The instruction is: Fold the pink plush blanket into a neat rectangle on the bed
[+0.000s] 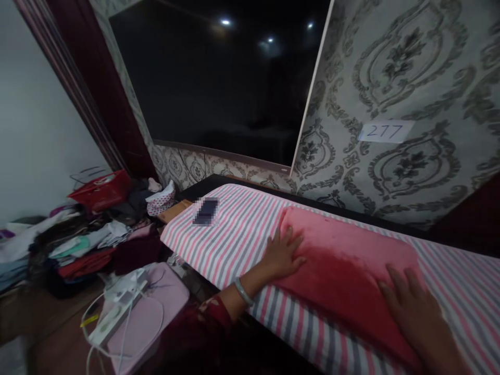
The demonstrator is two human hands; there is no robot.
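A pink pillow lies on a bed covered by a pink, grey and white striped sheet. My left hand lies flat with fingers spread on the pillow's left end, a silver bangle on the wrist. My right hand rests palm down on the pillow's near right part. Neither hand grips anything.
A dark phone lies on the sheet near the bed's far left corner. A large dark screen hangs on the patterned wall, with a paper label reading 277. Piled clothes, a red basket and a power strip with cables crowd the floor at left.
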